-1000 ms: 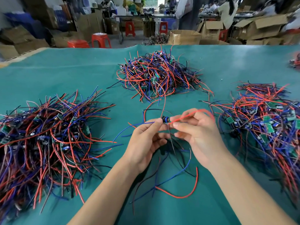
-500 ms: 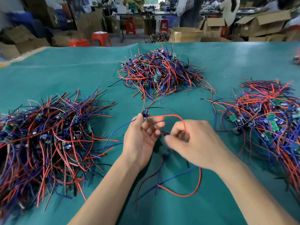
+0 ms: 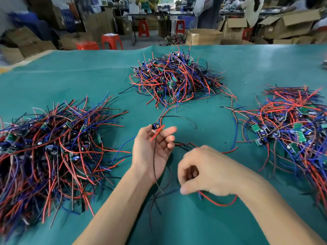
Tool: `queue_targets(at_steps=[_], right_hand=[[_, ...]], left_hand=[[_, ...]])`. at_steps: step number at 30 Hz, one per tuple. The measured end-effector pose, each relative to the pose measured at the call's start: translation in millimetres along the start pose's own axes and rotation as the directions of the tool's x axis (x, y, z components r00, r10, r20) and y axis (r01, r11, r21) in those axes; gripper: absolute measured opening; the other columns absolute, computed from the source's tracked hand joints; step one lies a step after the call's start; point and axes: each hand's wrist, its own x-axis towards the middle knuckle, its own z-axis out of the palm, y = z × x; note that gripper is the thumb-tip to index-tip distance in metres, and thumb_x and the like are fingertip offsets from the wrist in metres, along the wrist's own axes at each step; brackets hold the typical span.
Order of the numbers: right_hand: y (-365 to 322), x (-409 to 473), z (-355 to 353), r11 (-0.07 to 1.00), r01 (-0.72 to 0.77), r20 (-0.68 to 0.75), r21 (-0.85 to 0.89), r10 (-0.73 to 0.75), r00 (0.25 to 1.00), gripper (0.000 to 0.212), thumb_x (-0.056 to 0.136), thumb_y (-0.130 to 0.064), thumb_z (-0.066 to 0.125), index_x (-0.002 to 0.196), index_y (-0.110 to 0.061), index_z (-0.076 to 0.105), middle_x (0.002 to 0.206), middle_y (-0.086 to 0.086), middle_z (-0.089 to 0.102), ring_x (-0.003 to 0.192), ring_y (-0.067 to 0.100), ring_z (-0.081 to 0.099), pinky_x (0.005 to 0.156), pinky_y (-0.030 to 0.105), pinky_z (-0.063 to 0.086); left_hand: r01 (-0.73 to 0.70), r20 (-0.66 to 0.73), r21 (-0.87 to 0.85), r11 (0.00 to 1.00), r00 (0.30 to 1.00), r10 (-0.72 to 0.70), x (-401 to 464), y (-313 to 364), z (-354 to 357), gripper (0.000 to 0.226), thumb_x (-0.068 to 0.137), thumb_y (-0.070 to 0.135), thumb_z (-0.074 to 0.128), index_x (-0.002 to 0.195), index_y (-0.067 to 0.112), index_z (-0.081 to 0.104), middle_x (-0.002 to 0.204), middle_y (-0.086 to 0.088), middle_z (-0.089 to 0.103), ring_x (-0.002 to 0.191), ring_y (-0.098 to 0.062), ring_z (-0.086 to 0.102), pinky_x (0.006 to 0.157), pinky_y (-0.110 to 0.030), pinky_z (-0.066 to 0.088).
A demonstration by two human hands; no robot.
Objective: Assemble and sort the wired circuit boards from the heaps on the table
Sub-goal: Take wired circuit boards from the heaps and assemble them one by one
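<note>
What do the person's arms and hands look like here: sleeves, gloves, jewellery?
Both forearms are bare to the frame edge, no sleeves showing. The left hand and right hand wear no gloves; no rings, watch or wristband show.

The bench (image 3: 74, 82) wears a plain teal-green cover. Beyond the left hand (image 3: 154, 147), the far heap (image 3: 175, 80) mixes red, blue and black wires with small green boards. Red, blue and black wires also fill the left heap (image 3: 53, 147) and the right heap (image 3: 292, 129). A black and blue component (image 3: 155, 126) sits at that hand's fingertips, trailing red and black wires. Far behind stand red stools (image 3: 111, 41) and brown cardboard boxes (image 3: 203, 37).
</note>
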Motion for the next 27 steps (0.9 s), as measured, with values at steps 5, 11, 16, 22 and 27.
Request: queue_targets(at_steps=[5, 11, 16, 22, 27], right_hand=[[46.7, -5.6, -22.3, 0.945, -0.326, -0.365, -0.03, 0.293, 0.884, 0.017, 0.073, -0.024, 0.084, 0.065, -0.031, 0.071, 0.059, -0.017, 0.066, 0.058, 0.001, 0.061, 0.058, 0.017, 0.046], [37.9, 5.1, -14.7, 0.903, -0.065, -0.556, 0.426, 0.317, 0.768, 0.005, 0.08, -0.026, 0.076, 0.083, -0.029, 0.079, 0.073, -0.014, 0.073, 0.066, -0.002, 0.063, 0.063, 0.013, 0.044], [21.8, 13.3, -1.0, 0.666, 0.152, -0.462, 0.731, 0.317, 0.828, 0.016, 0.091, -0.018, 0.073, 0.095, -0.031, 0.082, 0.09, -0.004, 0.08, 0.076, 0.001, 0.066, 0.054, 0.019, 0.044], [32.5, 13.1, -4.3, 0.384, 0.135, -0.296, 0.913, 0.399, 0.868, 0.012, 0.076, -0.023, 0.08, 0.085, -0.014, 0.082, 0.075, 0.003, 0.07, 0.064, 0.009, 0.056, 0.051, 0.021, 0.04], [40.0, 10.3, -8.1, 0.242, 0.077, -0.148, 0.967, 0.289, 0.946, 0.035, 0.067, -0.027, 0.085, 0.096, -0.008, 0.081, 0.091, 0.01, 0.06, 0.063, 0.007, 0.052, 0.052, 0.019, 0.037]], left_hand=[[0.063, 0.08, 0.112, 0.992, 0.994, -0.072, -2.4, -3.3, 2.0, 0.02, 0.093, 0.025, 0.041, 0.082, 0.013, 0.054, 0.083, -0.015, 0.073, 0.057, -0.02, 0.062, 0.048, -0.023, 0.049], [0.119, 0.208, 0.301, 0.946, 0.96, -0.187, -4.7, -9.5, 4.8, 0.019, 0.081, 0.027, 0.061, 0.091, 0.011, 0.061, 0.071, -0.004, 0.064, 0.059, -0.016, 0.058, 0.052, -0.022, 0.047], [0.026, 0.255, 0.417, 0.909, 0.956, -0.145, -5.1, -14.9, 3.2, 0.015, 0.09, 0.028, 0.061, 0.093, 0.013, 0.059, 0.066, 0.001, 0.05, 0.056, -0.01, 0.047, 0.051, -0.018, 0.042], [-0.076, 0.322, 0.539, 0.839, 0.939, -0.122, -7.5, -17.7, 3.4, 0.024, 0.09, 0.029, 0.06, 0.094, 0.007, 0.051, 0.067, 0.001, 0.029, 0.049, -0.008, 0.024, 0.049, -0.023, 0.016], [-0.124, 0.359, 0.602, 0.789, 0.924, -0.129, -10.6, -16.5, 3.5, 0.037, 0.095, 0.029, 0.056, 0.073, 0.018, 0.028, 0.067, -0.003, 0.019, 0.053, -0.013, 0.014, 0.049, -0.026, 0.012]])
